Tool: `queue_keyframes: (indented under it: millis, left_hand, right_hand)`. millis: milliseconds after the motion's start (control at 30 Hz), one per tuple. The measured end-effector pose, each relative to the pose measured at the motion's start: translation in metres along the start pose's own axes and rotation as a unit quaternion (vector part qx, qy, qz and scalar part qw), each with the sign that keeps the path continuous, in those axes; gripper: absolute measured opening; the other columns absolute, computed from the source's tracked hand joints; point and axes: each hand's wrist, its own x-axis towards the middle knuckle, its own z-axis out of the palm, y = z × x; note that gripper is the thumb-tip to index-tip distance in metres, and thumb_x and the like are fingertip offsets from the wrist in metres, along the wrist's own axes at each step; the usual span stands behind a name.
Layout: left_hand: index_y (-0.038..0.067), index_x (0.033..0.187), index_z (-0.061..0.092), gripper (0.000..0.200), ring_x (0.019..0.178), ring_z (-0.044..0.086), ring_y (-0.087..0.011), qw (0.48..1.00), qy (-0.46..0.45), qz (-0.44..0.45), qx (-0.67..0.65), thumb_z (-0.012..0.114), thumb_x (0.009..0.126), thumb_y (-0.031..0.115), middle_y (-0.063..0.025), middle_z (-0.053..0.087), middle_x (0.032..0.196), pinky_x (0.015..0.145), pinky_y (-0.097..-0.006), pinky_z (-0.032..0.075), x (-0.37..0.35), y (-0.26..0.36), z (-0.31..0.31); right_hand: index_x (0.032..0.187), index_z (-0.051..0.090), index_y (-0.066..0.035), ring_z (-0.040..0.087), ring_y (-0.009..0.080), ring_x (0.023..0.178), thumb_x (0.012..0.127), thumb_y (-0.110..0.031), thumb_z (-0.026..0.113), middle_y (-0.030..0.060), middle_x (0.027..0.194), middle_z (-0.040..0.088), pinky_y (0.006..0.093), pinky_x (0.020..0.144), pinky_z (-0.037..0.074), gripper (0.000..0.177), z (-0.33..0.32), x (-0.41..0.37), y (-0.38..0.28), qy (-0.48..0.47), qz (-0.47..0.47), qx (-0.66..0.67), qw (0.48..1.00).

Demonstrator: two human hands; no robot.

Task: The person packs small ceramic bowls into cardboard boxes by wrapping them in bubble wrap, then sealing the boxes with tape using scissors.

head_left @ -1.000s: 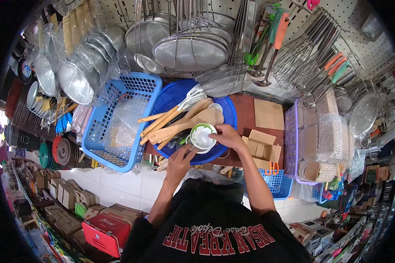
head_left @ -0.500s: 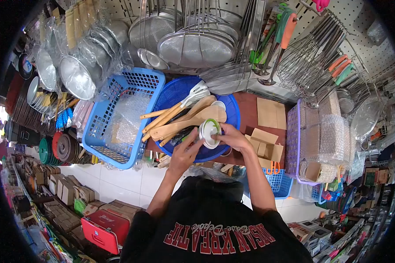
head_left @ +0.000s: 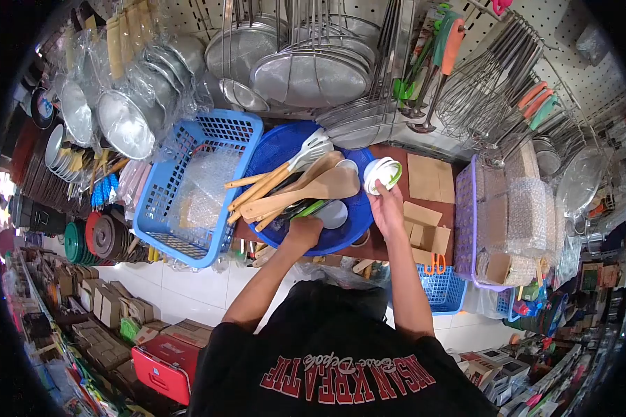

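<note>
My right hand [head_left: 387, 207] is raised at the right edge of the blue basin [head_left: 377, 182], closed around a stack of small white round pieces [head_left: 382, 174], one with a green rim. Inside the basin's front part, my left hand [head_left: 305, 233] is curled closed. Its fingertips are hidden, so what they grip cannot be made out. Just beyond it lie a green handle [head_left: 311, 208] and a pale round piece [head_left: 334, 214]. Wooden spatulas [head_left: 302, 192] and white-headed slotted turners [head_left: 313, 149] rest across the basin.
Left of the basin stands a light-blue basket [head_left: 188, 250] with bubble wrap. To the right are an open cardboard box [head_left: 428, 236], orange scissors [head_left: 435, 264] and a purple basket [head_left: 466, 222]. Metal strainers [head_left: 309, 78], ladles [head_left: 421, 128] and whisks [head_left: 490, 83] hang above.
Both hands were together over the basin at the white pieces. My right hand has carried them right and up, while my left hand has moved away and lowered into the basin, closing.
</note>
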Motion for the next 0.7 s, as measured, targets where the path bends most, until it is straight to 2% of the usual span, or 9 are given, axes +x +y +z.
queue_keyframes:
  millis: [67,167,267,467,567,700]
  left_hand:
    - [0.005,0.096,0.070,0.020,0.091,0.070,-0.0376,0.999,0.014,0.021,0.022,0.069,0.078,0.015,-0.0200,0.070,0.093,0.079,-0.0496,0.056,0.000,0.000,-0.005]
    - [0.006,0.098,0.071,0.020,0.091,0.070,-0.0374,0.999,0.047,0.014,-0.015,0.069,0.079,0.013,-0.0192,0.071,0.093,0.079,-0.0495,0.056,-0.008,0.009,-0.032]
    - [0.007,0.101,0.072,0.023,0.089,0.070,-0.0381,0.989,0.127,0.046,-0.062,0.068,0.080,0.012,-0.0197,0.070,0.092,0.079,-0.0497,0.056,-0.006,0.017,-0.032]
    - [0.002,0.096,0.073,0.019,0.090,0.070,-0.0392,0.993,0.071,0.086,-0.032,0.065,0.081,0.011,-0.0240,0.070,0.094,0.081,-0.0494,0.056,0.023,0.027,-0.031]
    - [0.000,0.093,0.072,0.017,0.090,0.071,-0.0392,0.984,0.074,0.157,0.031,0.063,0.081,0.008,-0.0258,0.070,0.095,0.080,-0.0482,0.057,0.034,0.024,-0.026]
    - [0.002,0.092,0.073,0.016,0.088,0.072,-0.0358,0.982,0.039,0.170,0.071,0.063,0.080,0.007,-0.0222,0.072,0.095,0.077,-0.0458,0.058,0.036,0.027,-0.024]
  right_hand:
    - [0.138,0.046,-0.001,0.059,0.0244,0.121,0.097,0.003,0.058,0.0117,0.133,0.057,0.0387,0.104,0.052,0.043,-0.002,-0.001,0.002,-0.003,-0.012,0.010,1.000]
    - [0.138,0.046,-0.001,0.059,0.0253,0.122,0.098,0.003,0.055,0.0132,0.133,0.057,0.0400,0.105,0.052,0.042,-0.002,-0.001,0.004,-0.002,-0.026,-0.001,1.000]
    - [0.137,0.046,-0.001,0.060,0.0244,0.121,0.098,0.004,0.054,0.0134,0.132,0.058,0.0386,0.104,0.052,0.040,-0.003,-0.002,0.005,-0.013,-0.026,0.001,1.000]
    - [0.137,0.046,0.001,0.060,0.0249,0.120,0.097,0.006,0.055,0.0133,0.133,0.056,0.0394,0.102,0.053,0.041,-0.006,-0.003,0.006,-0.005,-0.030,-0.005,1.000]
    - [0.136,0.047,0.002,0.060,0.0253,0.120,0.097,0.006,0.056,0.0138,0.132,0.057,0.0398,0.102,0.053,0.040,-0.005,-0.004,0.006,-0.008,-0.035,-0.010,0.999]
    - [0.135,0.047,0.002,0.060,0.0252,0.119,0.097,0.005,0.057,0.0144,0.132,0.057,0.0401,0.103,0.053,0.039,-0.007,-0.006,0.007,-0.009,-0.045,-0.033,0.998]
